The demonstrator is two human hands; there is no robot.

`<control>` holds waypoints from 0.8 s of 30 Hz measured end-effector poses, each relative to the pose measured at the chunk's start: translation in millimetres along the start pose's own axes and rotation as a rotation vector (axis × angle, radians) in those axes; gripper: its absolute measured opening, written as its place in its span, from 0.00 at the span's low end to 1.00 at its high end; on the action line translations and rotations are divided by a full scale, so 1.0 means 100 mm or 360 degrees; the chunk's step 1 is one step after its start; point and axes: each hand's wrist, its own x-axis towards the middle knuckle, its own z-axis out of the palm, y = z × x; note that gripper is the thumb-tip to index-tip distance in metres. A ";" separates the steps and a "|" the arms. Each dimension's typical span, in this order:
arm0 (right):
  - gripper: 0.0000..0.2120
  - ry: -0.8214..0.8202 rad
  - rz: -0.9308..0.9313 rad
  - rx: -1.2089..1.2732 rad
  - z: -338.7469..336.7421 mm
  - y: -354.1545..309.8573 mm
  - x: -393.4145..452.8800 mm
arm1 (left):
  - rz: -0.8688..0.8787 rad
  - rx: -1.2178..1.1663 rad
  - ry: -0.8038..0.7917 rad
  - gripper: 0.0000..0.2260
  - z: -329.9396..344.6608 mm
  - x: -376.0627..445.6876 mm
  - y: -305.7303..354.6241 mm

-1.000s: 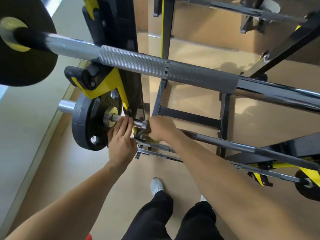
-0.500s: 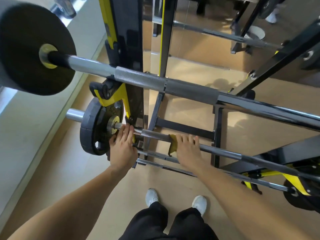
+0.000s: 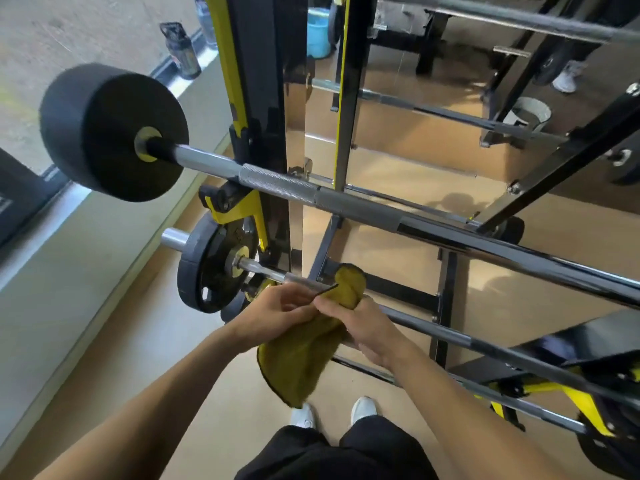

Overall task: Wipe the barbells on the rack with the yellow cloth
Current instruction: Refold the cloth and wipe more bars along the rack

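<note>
Head view | left hand (image 3: 277, 313) has come off the lower barbell (image 3: 450, 336) and pinches the yellow cloth (image 3: 304, 351) | right hand (image 3: 367, 329) grips cloth, lifted off bar | cloth hangs at frame centre between both hands

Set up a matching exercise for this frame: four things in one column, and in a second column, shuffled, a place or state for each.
Things:
1. yellow cloth
2. upper barbell
3. water bottle
4. lower barbell

Places or states:
A. stands on the floor at upper left
B. held by both the left hand and the right hand
C. carries a thick black roller at its end
D. carries a flat black plate with cut-out holes

Pairs: 1-B, 2-C, 3-A, 4-D
</note>
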 end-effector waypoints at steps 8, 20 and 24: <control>0.22 -0.0028 -0.0254 -0.0461 -0.26 -0.16 -0.36 | -0.0046 0.0299 -0.0125 0.12 -0.02 -0.22 0.52; 0.17 0.0188 -0.1014 -0.0780 -0.38 -1.05 -1.13 | 0.0334 0.0163 -0.0085 0.16 -0.19 -0.57 1.24; 0.10 0.0331 -0.1185 -0.0888 -0.41 -1.67 -1.12 | 0.0527 -0.0040 0.0351 0.18 -0.25 -0.63 1.56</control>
